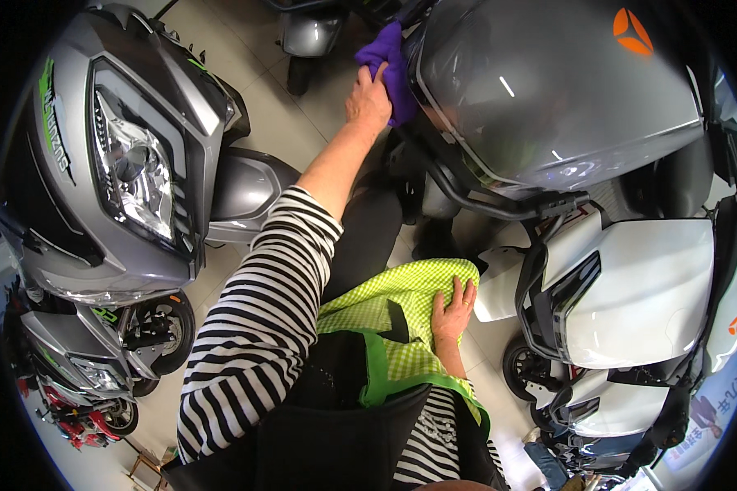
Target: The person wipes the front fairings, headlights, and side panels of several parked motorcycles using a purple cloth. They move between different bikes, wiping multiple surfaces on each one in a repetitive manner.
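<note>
At the left edge of the showroom floor (270, 123) a grey scooter (131, 155) is standing with its headlamp turned toward the person, and below it more scooters are lining up toward the lower left corner. The left hand (368, 98) is reaching far forward on a striped sleeve, its grip closing around a purple cloth (391, 65) and pressing it against the left edge of the silver scooter's front panel (549, 90), near the top of the view. The cloth is sitting bunched between the fingers and the glossy panel, partly spilling over the panel's rim. The right hand (453, 315) is lying flat on a green checked apron (401, 303) over the lap, fingers together and holding nothing, just beside a white scooter (639, 286) at the right. The risk, as I judge it, is coming from the long reach: the body is leaning out between closely parked machines, so balance may be slipping, and a shoulder or the apron could be brushing the neighbouring bodywork. The bunched cloth could also be trapping grit and scratching the shiny surface, or sliding out of the fingers over the rim to the floor.
</note>
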Demonstrator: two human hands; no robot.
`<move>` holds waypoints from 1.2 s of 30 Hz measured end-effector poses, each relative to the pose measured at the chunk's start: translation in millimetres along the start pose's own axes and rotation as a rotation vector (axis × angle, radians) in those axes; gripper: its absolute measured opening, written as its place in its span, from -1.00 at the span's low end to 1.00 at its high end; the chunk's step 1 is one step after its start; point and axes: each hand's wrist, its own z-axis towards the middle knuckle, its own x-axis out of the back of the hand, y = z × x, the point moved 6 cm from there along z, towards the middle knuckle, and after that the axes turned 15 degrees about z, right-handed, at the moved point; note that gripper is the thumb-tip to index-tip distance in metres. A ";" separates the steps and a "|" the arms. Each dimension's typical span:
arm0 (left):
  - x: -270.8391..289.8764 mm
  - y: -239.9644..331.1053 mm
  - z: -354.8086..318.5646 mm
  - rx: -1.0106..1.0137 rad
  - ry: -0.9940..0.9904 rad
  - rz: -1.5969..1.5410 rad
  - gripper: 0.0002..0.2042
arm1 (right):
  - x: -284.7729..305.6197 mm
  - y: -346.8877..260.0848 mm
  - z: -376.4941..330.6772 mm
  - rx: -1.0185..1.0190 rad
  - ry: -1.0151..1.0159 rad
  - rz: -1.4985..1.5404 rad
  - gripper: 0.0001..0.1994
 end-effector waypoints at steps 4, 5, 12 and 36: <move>-9.0 12.3 -52.3 0.101 -0.054 -0.069 -0.50 | 0.0 5.0 -2.6 -0.035 -0.011 0.038 -0.46; -13.2 18.2 -66.9 0.125 -0.053 -0.106 -0.48 | 0.2 5.6 -3.6 -0.028 -0.005 0.042 -0.46; -52.2 91.7 -177.2 0.119 -0.063 -0.322 -0.38 | -1.7 16.1 -8.4 0.035 0.048 0.076 -0.48; -14.8 341.7 -197.6 -0.811 0.094 0.183 -0.47 | 14.1 22.6 -24.4 -0.056 0.090 0.212 -0.50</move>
